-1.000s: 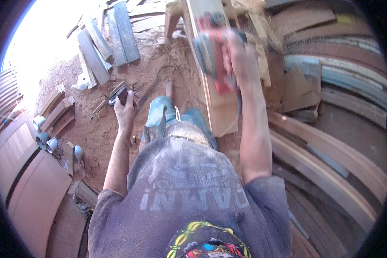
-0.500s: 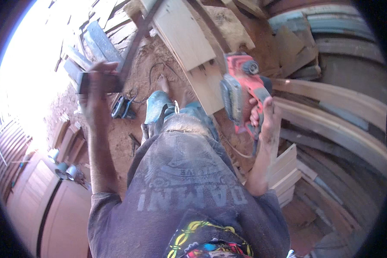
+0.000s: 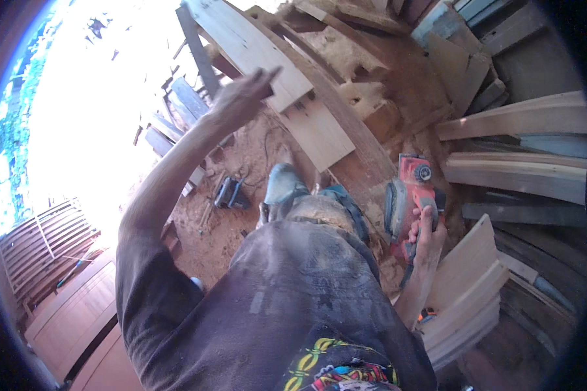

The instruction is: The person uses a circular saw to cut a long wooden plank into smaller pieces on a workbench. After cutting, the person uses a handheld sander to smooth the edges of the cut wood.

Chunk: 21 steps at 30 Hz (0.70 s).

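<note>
A red electric planer (image 3: 416,189) hangs at my right side, its grey sole turned to the left. My right hand (image 3: 426,229) is wrapped around its rear handle, and a dark cord runs down past the wrist. My left hand (image 3: 244,91) is stretched forward over a pale wooden board (image 3: 264,55), the fingers pointing right. Under those fingers shows the end of a dark block (image 3: 266,94); the hand hides most of it. A second pale board (image 3: 323,133) lies below the first one, near my feet.
A blue and black power tool (image 3: 231,193) with a cord lies on the sandy ground. Stacked planks (image 3: 515,173) fill the right side, with pale boards (image 3: 469,274) leaning near my right elbow. Wooden panels (image 3: 78,303) lie at lower left; slats stand behind them.
My left hand has swung forward and right from the left side to above the pale board. The planer has moved right and slightly down in my right hand. The view has shifted.
</note>
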### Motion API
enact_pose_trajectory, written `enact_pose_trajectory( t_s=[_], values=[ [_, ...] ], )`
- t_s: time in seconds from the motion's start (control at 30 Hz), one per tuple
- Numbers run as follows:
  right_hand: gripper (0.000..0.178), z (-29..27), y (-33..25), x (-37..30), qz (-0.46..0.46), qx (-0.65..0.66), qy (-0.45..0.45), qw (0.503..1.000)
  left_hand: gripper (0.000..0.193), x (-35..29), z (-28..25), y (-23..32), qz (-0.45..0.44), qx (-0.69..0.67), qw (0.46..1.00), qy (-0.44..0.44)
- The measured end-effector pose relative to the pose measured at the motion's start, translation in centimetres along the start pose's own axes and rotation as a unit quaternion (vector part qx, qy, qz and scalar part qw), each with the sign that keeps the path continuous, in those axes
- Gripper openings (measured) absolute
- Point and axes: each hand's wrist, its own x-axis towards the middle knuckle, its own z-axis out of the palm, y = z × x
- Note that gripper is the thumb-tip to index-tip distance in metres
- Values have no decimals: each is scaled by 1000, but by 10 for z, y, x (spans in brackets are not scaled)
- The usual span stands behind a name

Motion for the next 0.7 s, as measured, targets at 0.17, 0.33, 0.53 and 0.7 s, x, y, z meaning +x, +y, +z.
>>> enact_pose_trajectory(
  t_s=[0.17, 0.33, 0.53, 0.7],
  values=[
    [44, 2, 10, -14, 10, 42, -21, 999, 114, 50, 43, 6, 75, 4, 988, -138],
    [44, 3, 24, -18, 5, 33, -19, 999, 110, 78, 14, 13, 108, -5, 970, -219],
    [46, 3, 25, -14, -11, 18, -15, 1000, 96, 42, 32, 77, 167, 22, 945, -280],
    [50, -1, 37, -7, -19, 18, -19, 999, 82, -21, 16, 135, 69, -215, 965, -132]
  ],
)
